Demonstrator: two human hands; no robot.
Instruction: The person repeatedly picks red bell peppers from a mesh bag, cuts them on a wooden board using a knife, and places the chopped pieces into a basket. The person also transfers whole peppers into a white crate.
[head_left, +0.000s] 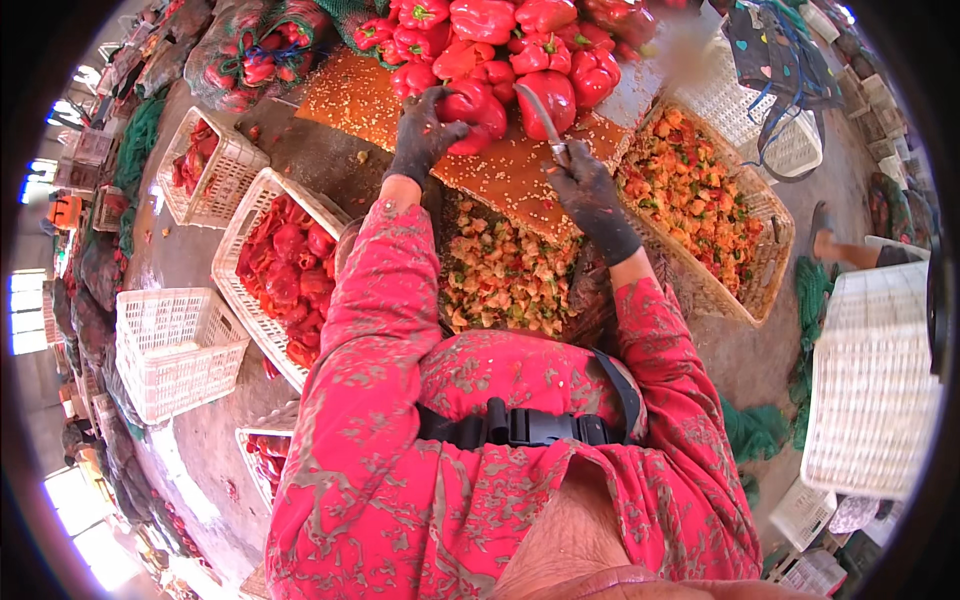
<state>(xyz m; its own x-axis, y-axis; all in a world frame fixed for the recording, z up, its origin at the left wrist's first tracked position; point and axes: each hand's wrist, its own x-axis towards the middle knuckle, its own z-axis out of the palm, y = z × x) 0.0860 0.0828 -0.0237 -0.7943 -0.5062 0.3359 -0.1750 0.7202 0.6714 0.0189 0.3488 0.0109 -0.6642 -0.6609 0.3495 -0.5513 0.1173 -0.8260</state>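
Observation:
My left hand (424, 139), in a dark glove, has its fingers and thumb around the near side of a red bell pepper (471, 105) at the front of a pile. In my right hand (589, 191), also gloved, is a knife with a curved blade (538, 109). Its blade points up and left, in front of another red bell pepper (551, 101); whether it touches is unclear. Both peppers sit at the edge of an orange board (517, 180) strewn with pale seeds. More whole red peppers (484, 21) are heaped behind them.
Pepper cores (510, 277) lie below the board, and more fill a crate (761, 300) at right. At left, a crate (262, 330) holds cut red peppers. Beside it stands a white crate (176, 382). A net sack of peppers (251, 60) lies at upper left.

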